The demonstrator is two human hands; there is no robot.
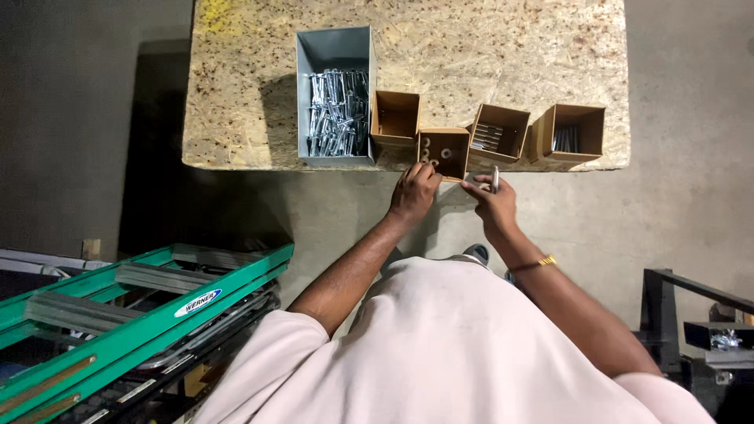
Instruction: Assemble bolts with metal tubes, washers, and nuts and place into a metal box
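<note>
A metal bolt (494, 179) was pinched upright in the right hand (491, 206), beyond the board edge (330, 163); the left hand (414, 193) reached, fingers curled, into the washer box (444, 153). A loosened pinch could have dropped the bolt to the floor (675, 204).

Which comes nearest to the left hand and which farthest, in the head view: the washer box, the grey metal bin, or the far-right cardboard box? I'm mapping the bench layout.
Measured from the left hand:
1. Washer box, at the fingertips, on the board's front edge.
2. Grey metal bin, up and to the left, full of bolts.
3. Far-right cardboard box, beyond the right hand, at the board's right end.
</note>
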